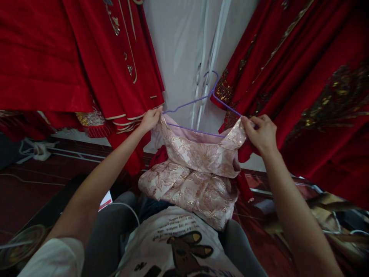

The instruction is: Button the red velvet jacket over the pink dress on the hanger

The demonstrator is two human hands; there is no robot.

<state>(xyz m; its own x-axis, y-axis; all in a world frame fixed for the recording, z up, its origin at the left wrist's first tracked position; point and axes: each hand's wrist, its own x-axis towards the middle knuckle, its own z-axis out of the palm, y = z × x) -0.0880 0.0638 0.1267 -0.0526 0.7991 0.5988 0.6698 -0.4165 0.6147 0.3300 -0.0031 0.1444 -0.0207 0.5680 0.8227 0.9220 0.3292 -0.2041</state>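
A small pink and gold brocade dress [198,154] hangs on a purple wire hanger [193,100] in front of me, its skirt resting over my lap. My left hand [151,118] pinches the dress's left shoulder strap together with that end of the hanger. On the other side, my right hand [261,132] is closed on the right strap at the hanger's opposite end. The hanger's hook points up and away from me, holding on to nothing that I can see. Pink lining shows inside the neckline.
Red embroidered garments [115,57] hang at the left, and more red garments with gold decoration [317,100] hang at the right. Behind the hanger stand white cabinet doors [178,46]. A metal rack base [77,154] lies low at the left; cluttered items [331,215] sit at the lower right.
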